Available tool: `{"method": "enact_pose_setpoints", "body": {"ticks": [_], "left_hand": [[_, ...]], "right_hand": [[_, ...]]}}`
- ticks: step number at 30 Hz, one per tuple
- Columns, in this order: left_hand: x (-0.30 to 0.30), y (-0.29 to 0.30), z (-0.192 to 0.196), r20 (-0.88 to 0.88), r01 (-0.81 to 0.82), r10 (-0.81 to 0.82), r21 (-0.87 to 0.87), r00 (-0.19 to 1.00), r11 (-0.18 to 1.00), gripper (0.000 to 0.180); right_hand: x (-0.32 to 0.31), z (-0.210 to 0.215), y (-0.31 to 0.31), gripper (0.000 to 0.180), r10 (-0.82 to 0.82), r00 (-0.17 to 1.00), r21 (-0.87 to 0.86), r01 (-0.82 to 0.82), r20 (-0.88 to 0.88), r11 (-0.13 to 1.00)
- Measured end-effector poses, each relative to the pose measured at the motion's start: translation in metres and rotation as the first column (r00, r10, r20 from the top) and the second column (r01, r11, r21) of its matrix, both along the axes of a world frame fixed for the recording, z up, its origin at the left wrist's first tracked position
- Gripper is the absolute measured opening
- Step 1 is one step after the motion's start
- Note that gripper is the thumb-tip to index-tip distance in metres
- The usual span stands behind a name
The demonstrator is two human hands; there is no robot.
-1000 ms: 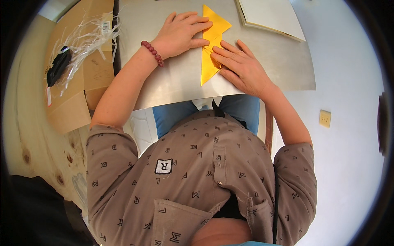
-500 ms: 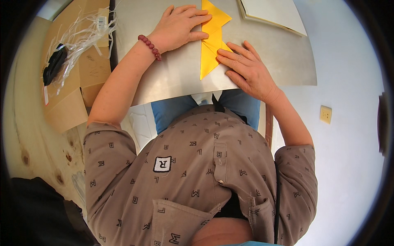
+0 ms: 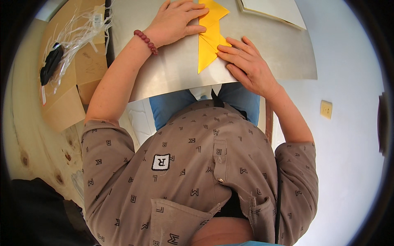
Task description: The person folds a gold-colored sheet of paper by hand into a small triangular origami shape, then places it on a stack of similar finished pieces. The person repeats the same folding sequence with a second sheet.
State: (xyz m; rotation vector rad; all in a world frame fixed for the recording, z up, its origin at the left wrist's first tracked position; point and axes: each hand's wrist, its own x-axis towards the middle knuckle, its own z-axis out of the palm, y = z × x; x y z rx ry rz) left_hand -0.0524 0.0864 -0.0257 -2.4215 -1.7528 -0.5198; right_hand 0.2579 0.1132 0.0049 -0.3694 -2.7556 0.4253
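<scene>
- On my feed, the right hand point(image 3: 250, 65) has slid off the lower folds of the yellow folded paper point(image 3: 208, 43) to its right edge; its fingers are loosely extended, tips at a small side flap point(image 3: 222, 40), gripping nothing.
- That uncovers creases I couldn't see a second ago; the part bunched then now looks flat, so I judge that fold has been laid down.
- The left hand point(image 3: 174, 22) hasn't left the paper's left edge: open, thumb and fingertips on top, steadying it, I'd say.
- The paper lies on the metal surface point(image 3: 172, 69), its upper tip cut off by my view.
</scene>
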Motion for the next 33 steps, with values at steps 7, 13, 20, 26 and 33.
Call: {"method": "enact_pose_setpoints", "body": {"ticks": [7,13,20,26,33], "left_hand": [[0.002,-0.002,0.0,-0.002,-0.002,0.002,-0.022,1.0,1.0,0.055],[0.004,-0.005,0.003,0.003,0.001,-0.001,-0.036,1.0,0.999,0.057],[0.024,-0.051,0.012,0.085,-0.01,0.022,-0.14,0.996,0.99,0.06],[0.034,-0.068,0.016,0.12,-0.017,0.037,-0.169,0.992,0.985,0.064],[0.04,-0.071,0.018,0.12,-0.031,0.048,-0.14,0.992,0.99,0.071]], "right_hand": [[0.009,0.001,0.001,0.036,-0.054,0.984,-0.1,0.037,-0.17,0.994],[-0.002,0.0,-0.013,0.045,-0.04,0.992,0.057,0.047,-0.121,0.997],[0.003,0.003,-0.038,0.051,0.025,0.999,-0.015,-0.026,-0.04,1.0],[0.006,-0.003,-0.046,0.051,-0.036,0.995,-0.032,0.033,-0.097,0.999],[-0.001,-0.006,-0.049,0.05,-0.113,0.983,-0.016,0.111,-0.142,0.994]]}}
